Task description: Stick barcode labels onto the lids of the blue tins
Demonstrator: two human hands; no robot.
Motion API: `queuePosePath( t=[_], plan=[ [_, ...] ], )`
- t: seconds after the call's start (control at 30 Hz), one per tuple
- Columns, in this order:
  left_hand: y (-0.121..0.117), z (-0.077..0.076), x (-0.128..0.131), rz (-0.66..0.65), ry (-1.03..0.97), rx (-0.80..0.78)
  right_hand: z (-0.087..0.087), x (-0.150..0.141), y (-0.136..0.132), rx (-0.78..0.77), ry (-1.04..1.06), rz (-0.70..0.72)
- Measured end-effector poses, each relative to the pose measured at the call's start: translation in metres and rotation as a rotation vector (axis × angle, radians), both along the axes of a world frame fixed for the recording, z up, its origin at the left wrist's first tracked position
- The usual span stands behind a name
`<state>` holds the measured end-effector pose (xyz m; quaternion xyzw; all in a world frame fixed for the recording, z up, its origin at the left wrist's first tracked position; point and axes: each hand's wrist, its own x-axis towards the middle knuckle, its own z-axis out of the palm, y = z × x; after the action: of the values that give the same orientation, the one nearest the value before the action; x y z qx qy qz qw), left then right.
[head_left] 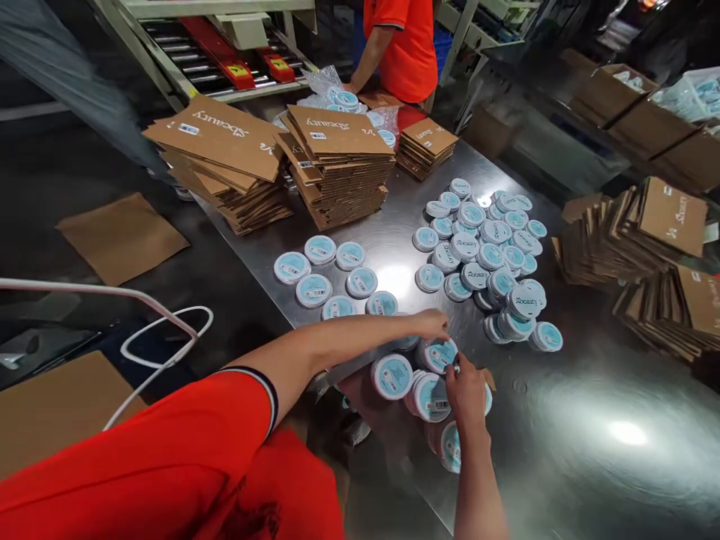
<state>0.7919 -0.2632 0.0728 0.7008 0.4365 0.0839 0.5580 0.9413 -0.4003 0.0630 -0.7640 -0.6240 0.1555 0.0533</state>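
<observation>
Round tubs (392,376) w/ blue labels, barcodes by L hand (432,325), R hand (466,394)

**Head Camera Placement**

One view is provided, taken from the person's head and directed forward and downward. The steel table (562,420) is viewed at close range, with the left hand (430,324) and right hand (466,394) framed low of centre. The flattened cartons (337,161) are seen farther off.
</observation>
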Motion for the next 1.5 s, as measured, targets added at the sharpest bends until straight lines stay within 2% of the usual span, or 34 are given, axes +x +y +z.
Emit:
queuePosePath(
  t=[0.1, 0.23, 0.3, 0.4, 0.5, 0.6, 0.73, 0.8, 0.87, 0.93, 1.07, 1.2, 1.3, 1.4, 1.5],
  plan=[
    [-0.02, 0.027, -0.026, 0.042, -0.01, -0.071, 0.021, -0.006, -0.006, 0.085, 0.104, -0.084],
    [-0.071, 0.061, -0.068, 0.099, -0.155, -0.195, 0.065, -0.032, -0.019, 0.184, 0.608, -0.219],
    [-0.097, 0.066, -0.082, 0.22, -0.334, -0.306, 0.081, -0.049, -0.028, 0.172, 0.786, -0.204],
    [-0.126, 0.061, -0.091, 0.377, -0.509, -0.406, 0.092, -0.069, -0.043, 0.1, 0.933, -0.163],
    [-0.146, 0.053, -0.093, 0.456, -0.507, -0.42, 0.091, -0.077, -0.057, 0.033, 0.959, -0.146],
    [-0.162, 0.05, -0.094, 0.462, -0.552, -0.366, 0.086, -0.076, -0.068, 0.026, 0.939, -0.169],
    [-0.176, 0.053, -0.098, 0.38, -0.655, -0.193, 0.082, -0.073, -0.08, -0.074, 1.028, -0.258],
    [-0.181, 0.054, -0.101, 0.312, -0.61, -0.115, 0.081, -0.074, -0.085, -0.145, 1.092, -0.287],
    [-0.184, 0.053, -0.103, 0.301, -0.552, -0.092, 0.081, -0.077, -0.09, -0.162, 1.12, -0.294],
    [-0.188, 0.051, -0.104, 0.32, -0.535, -0.149, 0.08, -0.082, -0.093, -0.131, 1.114, -0.3],
    [-0.192, 0.047, -0.107, 0.321, -0.555, -0.364, 0.074, -0.087, -0.099, -0.059, 1.077, -0.34],
    [-0.19, 0.045, -0.107, 0.361, -0.508, -0.568, 0.069, -0.087, -0.104, 0.023, 0.927, -0.313],
    [-0.187, 0.044, -0.103, 0.427, -0.458, -0.581, 0.07, -0.086, -0.103, 0.054, 0.869, -0.309],
    [-0.187, 0.043, -0.1, 0.483, -0.457, -0.553, 0.073, -0.088, -0.101, 0.018, 0.933, -0.315],
    [-0.187, 0.046, -0.099, 0.454, -0.452, -0.569, 0.075, -0.089, -0.099, 0.001, 0.959, -0.291]
  ],
)
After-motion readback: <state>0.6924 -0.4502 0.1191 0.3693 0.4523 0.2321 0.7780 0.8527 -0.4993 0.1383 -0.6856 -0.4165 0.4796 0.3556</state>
